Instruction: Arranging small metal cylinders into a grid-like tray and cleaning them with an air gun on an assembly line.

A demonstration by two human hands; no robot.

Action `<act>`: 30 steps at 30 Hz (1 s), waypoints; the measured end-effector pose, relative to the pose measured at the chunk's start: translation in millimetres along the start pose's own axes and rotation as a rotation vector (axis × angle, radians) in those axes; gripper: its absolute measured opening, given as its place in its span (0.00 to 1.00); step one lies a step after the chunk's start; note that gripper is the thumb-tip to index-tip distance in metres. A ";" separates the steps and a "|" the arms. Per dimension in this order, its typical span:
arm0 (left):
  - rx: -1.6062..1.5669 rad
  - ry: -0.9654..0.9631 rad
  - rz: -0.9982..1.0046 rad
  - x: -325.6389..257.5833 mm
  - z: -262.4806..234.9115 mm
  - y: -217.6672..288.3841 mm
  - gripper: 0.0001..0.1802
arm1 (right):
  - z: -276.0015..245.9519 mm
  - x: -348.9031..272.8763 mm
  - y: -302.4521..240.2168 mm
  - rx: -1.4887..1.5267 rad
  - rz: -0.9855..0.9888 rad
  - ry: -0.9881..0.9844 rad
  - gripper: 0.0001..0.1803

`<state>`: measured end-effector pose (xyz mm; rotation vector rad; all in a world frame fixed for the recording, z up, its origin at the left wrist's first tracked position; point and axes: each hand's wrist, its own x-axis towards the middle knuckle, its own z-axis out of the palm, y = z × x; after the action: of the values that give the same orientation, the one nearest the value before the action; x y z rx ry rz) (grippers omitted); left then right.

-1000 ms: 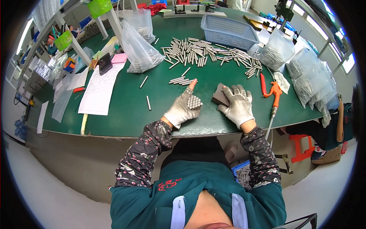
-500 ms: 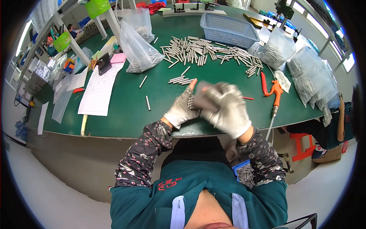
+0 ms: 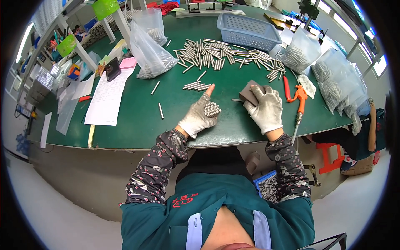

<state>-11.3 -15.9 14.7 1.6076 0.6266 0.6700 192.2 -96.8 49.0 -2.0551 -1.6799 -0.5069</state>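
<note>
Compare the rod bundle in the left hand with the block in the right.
The rod bundle is shiny silver metal; the block is dull grey-brown. The rod bundle is many rods packed together, round ends showing; the block is one flat-faced piece. Both are held: the rod bundle in the left hand, the block in the right hand.

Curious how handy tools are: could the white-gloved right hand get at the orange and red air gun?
Probably yes: the air gun lies beside the right hand, with nothing visible between them, though that hand holds a brown rectangular block.
</note>
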 end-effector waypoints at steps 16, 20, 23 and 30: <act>-0.061 -0.066 0.208 1.5 -6.2 -18.4 0.67 | 24.6 -7.6 -58.2 0.796 -0.136 -0.410 0.30; 0.088 -0.110 0.209 0.7 -16.1 -23.5 0.70 | 26.8 -5.2 -60.7 0.843 -0.101 -0.435 0.28; 0.128 -0.109 0.213 -0.9 -18.4 -24.2 0.72 | 25.3 -7.7 -63.2 0.837 -0.085 -0.423 0.27; 0.256 -0.092 0.390 -2.2 -22.4 -31.4 0.74 | 23.7 -8.5 -66.8 0.818 -0.155 -0.354 0.26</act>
<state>-30.0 1.8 -14.1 2.0148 0.3411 0.8184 125.2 -79.6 31.4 -1.4545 -1.8220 0.4763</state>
